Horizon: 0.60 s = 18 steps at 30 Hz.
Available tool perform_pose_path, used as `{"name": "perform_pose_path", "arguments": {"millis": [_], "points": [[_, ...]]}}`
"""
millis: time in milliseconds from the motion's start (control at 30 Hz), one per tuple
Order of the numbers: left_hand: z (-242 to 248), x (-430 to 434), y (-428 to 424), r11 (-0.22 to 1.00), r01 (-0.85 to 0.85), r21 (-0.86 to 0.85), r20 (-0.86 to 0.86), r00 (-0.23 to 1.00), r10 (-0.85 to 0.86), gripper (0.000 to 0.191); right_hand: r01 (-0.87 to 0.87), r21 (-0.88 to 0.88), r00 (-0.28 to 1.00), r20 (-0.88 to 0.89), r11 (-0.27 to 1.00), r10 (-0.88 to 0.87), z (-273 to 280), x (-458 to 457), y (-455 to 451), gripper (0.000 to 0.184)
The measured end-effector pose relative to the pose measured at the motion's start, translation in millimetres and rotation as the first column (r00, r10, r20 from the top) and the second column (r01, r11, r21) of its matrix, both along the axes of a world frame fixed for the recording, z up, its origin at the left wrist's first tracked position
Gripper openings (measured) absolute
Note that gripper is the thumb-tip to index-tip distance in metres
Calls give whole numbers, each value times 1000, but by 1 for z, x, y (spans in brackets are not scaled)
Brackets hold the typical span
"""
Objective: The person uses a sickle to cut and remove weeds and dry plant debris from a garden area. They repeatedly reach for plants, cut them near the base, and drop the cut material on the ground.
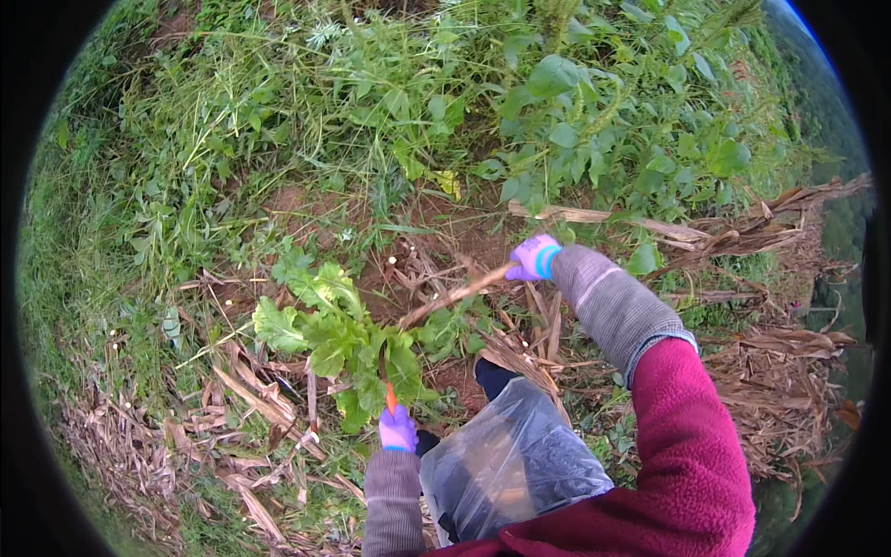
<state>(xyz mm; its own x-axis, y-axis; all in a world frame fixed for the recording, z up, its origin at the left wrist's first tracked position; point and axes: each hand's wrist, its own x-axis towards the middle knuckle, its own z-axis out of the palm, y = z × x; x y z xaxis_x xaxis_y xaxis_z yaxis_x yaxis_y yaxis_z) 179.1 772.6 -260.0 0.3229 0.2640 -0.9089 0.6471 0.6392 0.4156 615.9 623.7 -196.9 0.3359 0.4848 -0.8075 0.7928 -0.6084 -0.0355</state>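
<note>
My left hand, in a purple glove, grips the orange handle of a bladed hand tool. Its narrow dark blade points up among the leaves of a leafy green plant, and I cannot make out its full shape. My right hand, gloved the same way, holds one end of a dry brown stalk. That stalk slants down to the left, its far end at the plant's right edge.
A clear plastic sheet covers my lap and legs. Dry corn stalks and husks lie at right, with more dry litter at lower left. Dense weeds grow across the upper side, and reddish soil shows between.
</note>
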Motion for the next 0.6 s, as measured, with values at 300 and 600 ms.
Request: {"name": "perform_pose_path", "arguments": {"millis": [300, 600], "points": [[125, 24, 62, 819, -531, 218, 363, 823, 437, 11, 536, 219, 840, -42, 815, -541, 13, -204, -76, 45], [204, 84, 48, 994, -102, 45, 365, 928, 79, 13, 534, 705, 744, -129, 467, -656, 163, -216, -38, 39]]}}
